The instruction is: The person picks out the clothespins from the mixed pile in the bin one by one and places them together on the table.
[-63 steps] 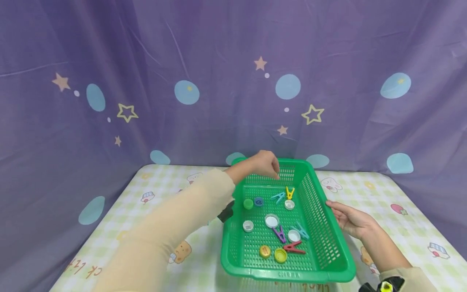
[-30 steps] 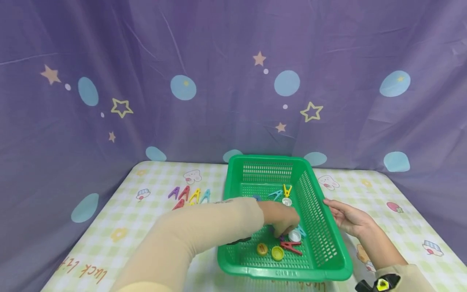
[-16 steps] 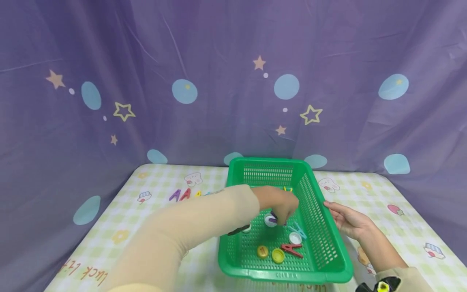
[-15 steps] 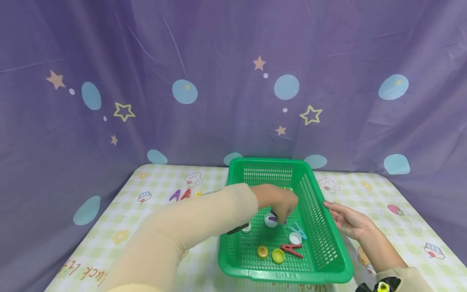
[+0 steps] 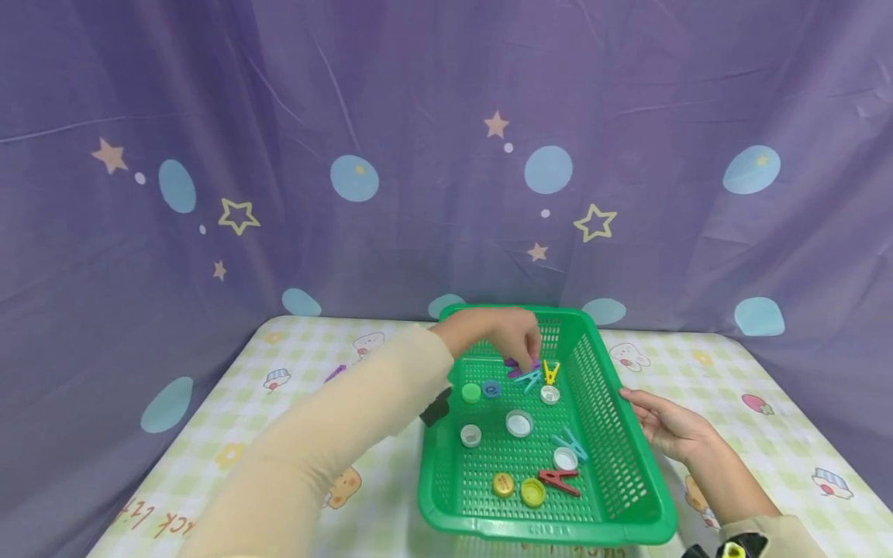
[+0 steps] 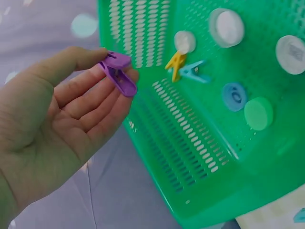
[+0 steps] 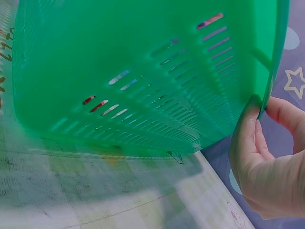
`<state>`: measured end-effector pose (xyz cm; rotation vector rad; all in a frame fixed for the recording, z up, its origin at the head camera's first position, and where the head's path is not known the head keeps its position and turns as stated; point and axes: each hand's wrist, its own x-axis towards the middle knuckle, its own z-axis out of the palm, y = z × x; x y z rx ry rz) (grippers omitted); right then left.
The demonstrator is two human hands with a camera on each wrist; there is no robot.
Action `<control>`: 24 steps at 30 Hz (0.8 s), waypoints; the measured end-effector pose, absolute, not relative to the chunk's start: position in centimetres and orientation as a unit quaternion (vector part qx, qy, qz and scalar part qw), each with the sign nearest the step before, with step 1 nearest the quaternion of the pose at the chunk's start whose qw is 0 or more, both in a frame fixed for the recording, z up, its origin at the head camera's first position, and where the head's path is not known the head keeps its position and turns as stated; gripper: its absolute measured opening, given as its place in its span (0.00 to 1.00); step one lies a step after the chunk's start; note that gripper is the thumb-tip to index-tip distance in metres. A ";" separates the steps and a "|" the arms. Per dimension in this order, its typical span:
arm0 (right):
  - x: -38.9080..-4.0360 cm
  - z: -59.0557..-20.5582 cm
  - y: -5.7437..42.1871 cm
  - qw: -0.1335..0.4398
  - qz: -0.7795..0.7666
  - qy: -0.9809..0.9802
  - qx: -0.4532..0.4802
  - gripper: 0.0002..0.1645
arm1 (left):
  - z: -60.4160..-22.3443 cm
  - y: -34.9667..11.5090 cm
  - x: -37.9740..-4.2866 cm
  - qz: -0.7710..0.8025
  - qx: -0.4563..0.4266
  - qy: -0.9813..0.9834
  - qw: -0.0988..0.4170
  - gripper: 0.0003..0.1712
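My left hand is over the far part of the green basket, pinching a purple clothespin between thumb and fingertips. Below it on the basket floor lie a light blue clothespin and a yellow clothespin. My right hand grips the basket's right rim, thumb on one side and fingers on the other, as the right wrist view shows. A red clothespin and another light blue clothespin lie nearer the front of the basket.
Bottle caps are scattered in the basket: a green cap, a blue cap, a yellow cap and several white ones. On the table left of the basket, a purple clothespin shows partly behind the left sleeve.
My left hand has picked the purple clothespin up from beside a white cap and carried it toward the basket's far end. The right hand stays on the rim.
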<state>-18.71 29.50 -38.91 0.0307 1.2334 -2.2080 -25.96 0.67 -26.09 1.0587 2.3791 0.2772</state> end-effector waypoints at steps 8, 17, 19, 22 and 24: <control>-18.7 -38.8 29.6 0.306 -0.836 0.456 0.003 0.13 | -24.6 -2.5 -26.6 0.258 0.339 0.864 0.269 0.06; -18.7 -38.8 29.8 0.310 -0.832 0.460 -0.004 0.14 | -25.4 -5.7 -27.1 0.340 0.277 0.859 0.264 0.10; -18.7 -38.8 29.8 0.311 -0.831 0.460 -0.005 0.14 | -25.6 -6.5 -27.2 0.357 0.263 0.857 0.264 0.10; -18.6 -38.8 29.8 0.311 -0.830 0.462 -0.005 0.14 | -25.8 -7.8 -27.3 0.386 0.237 0.852 0.262 0.11; -18.7 -38.8 29.8 0.311 -0.831 0.462 -0.001 0.13 | -26.0 -8.7 -27.3 0.404 0.221 0.849 0.258 0.13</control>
